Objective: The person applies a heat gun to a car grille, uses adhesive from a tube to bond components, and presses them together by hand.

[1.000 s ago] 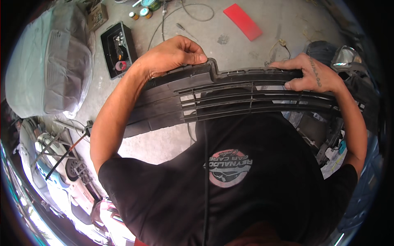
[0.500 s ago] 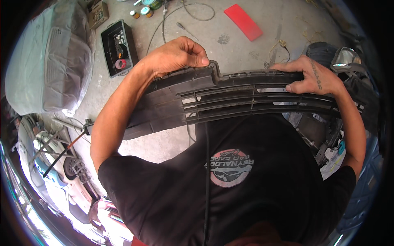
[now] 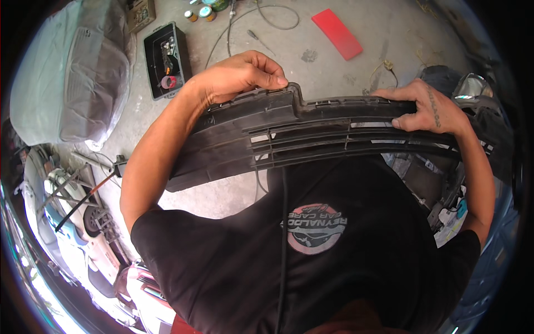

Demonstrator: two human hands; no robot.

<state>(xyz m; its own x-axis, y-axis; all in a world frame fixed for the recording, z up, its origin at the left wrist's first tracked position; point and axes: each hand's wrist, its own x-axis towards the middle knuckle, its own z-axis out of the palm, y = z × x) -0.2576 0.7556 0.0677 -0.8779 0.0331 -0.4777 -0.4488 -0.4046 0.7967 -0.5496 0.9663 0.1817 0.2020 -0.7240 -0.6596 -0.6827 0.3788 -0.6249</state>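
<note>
A long black plastic slatted grille panel [image 3: 219,153] stretches across my body, just in front of my black shirt. My left hand [image 3: 245,75] is closed on its top edge, thumb and fingertips pinched beside a raised step in the middle. My right hand [image 3: 423,106] grips the panel toward its right end, with fingers over the upper edge and the thumb at the slats. My forearms rise from either side of the view, and part of the panel is hidden behind the left one.
Beyond lie a black bin [image 3: 181,78] of small items, jars [image 3: 207,14], a red pad [image 3: 336,33], cables and a cardboard box [image 3: 142,14] on the concrete floor [image 3: 289,50]. A covered bulky object [image 3: 67,72] is at left, vehicle-like parts below it, a headlamp [image 3: 470,86] at right.
Both hands and the panel have moved slightly down and to the right, still in the same grip. The floor objects appear shifted a little rightward in the view.
</note>
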